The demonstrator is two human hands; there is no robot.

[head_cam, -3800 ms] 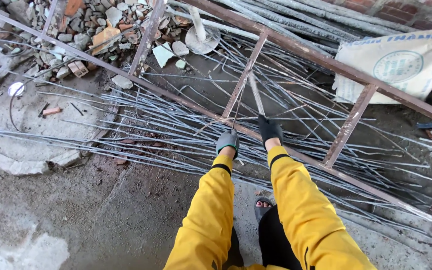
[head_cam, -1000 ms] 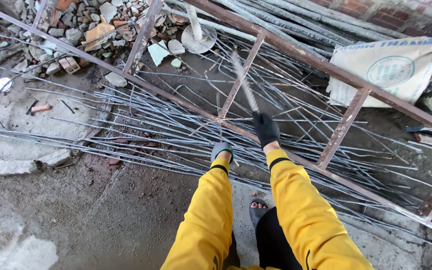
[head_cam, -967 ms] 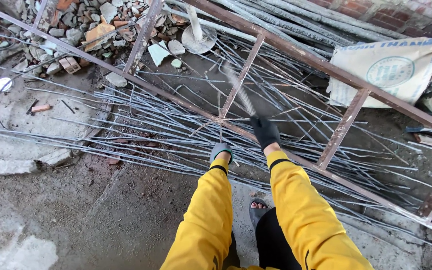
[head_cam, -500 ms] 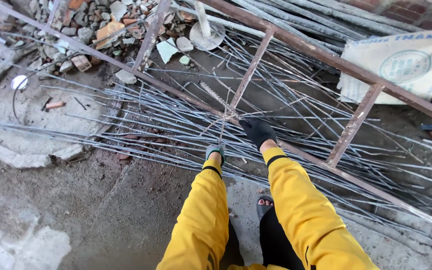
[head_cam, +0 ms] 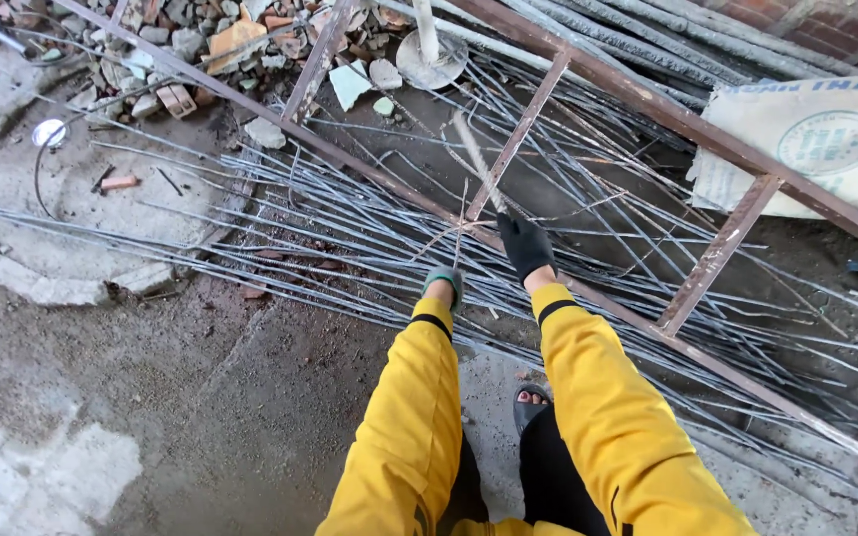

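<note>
Steel rods (head_cam: 280, 253): thin grey bars lie in a loose, crossing heap on the concrete floor (head_cam: 131, 397), running from its left edge towards the right corner, some bent, some straight.
Rust-brown frame (head_cam: 647, 104): a ladder-like metal frame lies slantwise over the heap, its rungs crossing the bars.
Right hand (head_cam: 525, 245): in a dark glove, clamped around a short rod (head_cam: 477, 164) that stands up tilted and blurred above the heap, just beside a rung.
Left hand (head_cam: 444, 283): gloved in grey-green, low against the bars; whether its fingers are closed on one I cannot tell.
Sleeves: bright yellow on both arms, with dark cuffs.
Progress: one rod is lifted clear of the pile; by the look of it nearly all the bars are yet untouched and unsorted, so most of the work seems left.
Surroundings: broken brick and rubble (head_cam: 211, 40) along the far edge of the floor, a pale printed sack (head_cam: 806, 139) at the right, a round concrete slab (head_cam: 71, 199) at the left.
Foot (head_cam: 531, 400): in an open sandal, on the floor between the arms.
</note>
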